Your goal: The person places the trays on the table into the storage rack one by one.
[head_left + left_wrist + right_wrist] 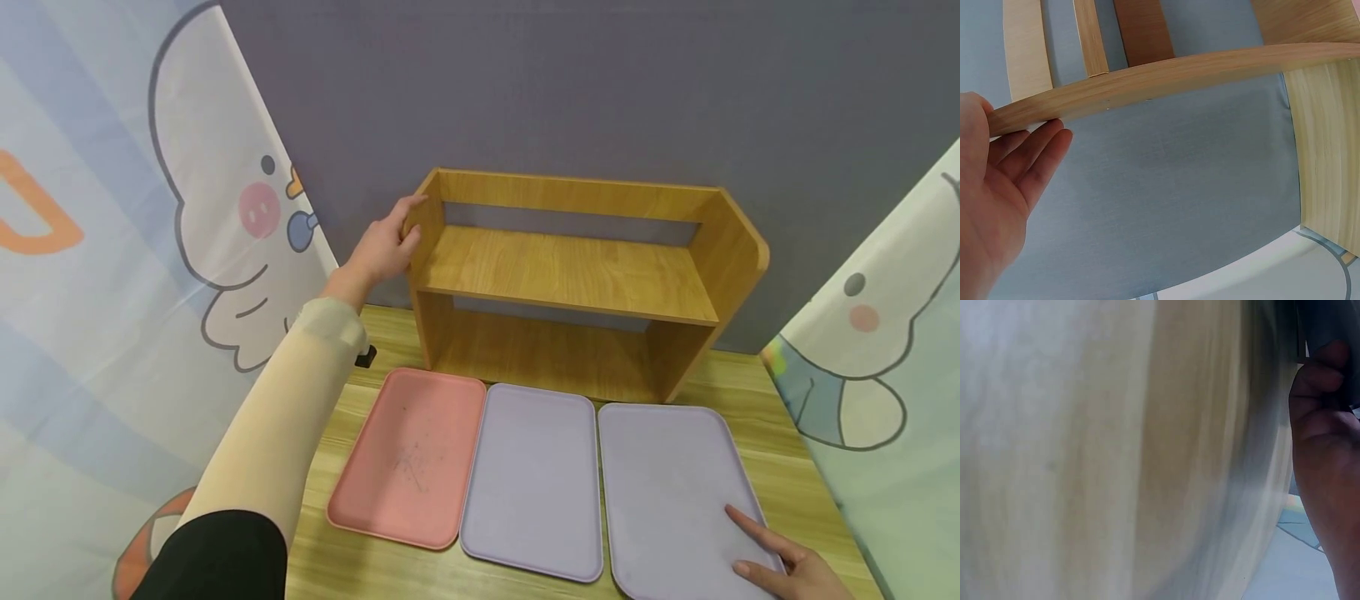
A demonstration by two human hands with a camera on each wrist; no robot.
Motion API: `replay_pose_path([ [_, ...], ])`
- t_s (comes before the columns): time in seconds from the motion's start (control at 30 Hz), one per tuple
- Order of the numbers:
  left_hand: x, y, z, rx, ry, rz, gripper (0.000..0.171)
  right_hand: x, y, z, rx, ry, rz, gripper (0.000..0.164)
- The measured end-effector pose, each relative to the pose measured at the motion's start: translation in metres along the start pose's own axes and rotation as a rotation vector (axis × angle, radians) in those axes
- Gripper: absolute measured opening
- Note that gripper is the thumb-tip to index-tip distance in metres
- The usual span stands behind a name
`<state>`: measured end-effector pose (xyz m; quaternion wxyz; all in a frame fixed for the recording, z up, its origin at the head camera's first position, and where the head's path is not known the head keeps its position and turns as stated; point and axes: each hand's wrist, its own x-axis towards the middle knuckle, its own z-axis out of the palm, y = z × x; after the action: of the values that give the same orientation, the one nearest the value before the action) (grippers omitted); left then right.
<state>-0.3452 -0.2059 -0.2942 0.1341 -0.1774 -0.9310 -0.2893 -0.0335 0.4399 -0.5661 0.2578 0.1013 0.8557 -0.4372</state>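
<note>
A two-level wooden desktop shelf (562,262) stands at the back of the table. My left hand (386,246) holds its left side panel (1147,81), thumb side and fingers on opposite faces of the board. At the lower right, my right hand (795,567) grips the right edge of a pale lilac tray (675,492), its index finger and thumb over the top. In the right wrist view, the curled fingers of the right hand (1329,437) are at a dark edge. A second lilac tray (532,483) and a pink tray (412,458) lie to its left.
Wood-grain table (780,425) shows around the trays. Behind the shelf is a grey partition (570,92). Cartoon-printed curtains hang at the left (217,133) and right (870,358). A small black object (366,357) shows by the left wrist.
</note>
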Motion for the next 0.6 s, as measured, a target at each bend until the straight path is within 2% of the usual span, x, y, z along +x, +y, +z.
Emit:
replay_pose_path([
  [0.17, -0.001, 0.0, -0.001, 0.004, 0.002, 0.002, 0.057, -0.006, -0.004, -0.001, -0.002, 0.017, 0.011, 0.086],
  [0.37, -0.002, 0.0, -0.002, 0.005, 0.003, -0.007, 0.057, -0.019, -0.014, 0.003, 0.064, 0.032, 0.013, 0.083],
  [0.6, 0.0, -0.001, -0.003, 0.033, 0.018, 0.008, 0.056, -0.031, -0.044, 0.004, -0.053, 0.043, 0.023, 0.082],
])
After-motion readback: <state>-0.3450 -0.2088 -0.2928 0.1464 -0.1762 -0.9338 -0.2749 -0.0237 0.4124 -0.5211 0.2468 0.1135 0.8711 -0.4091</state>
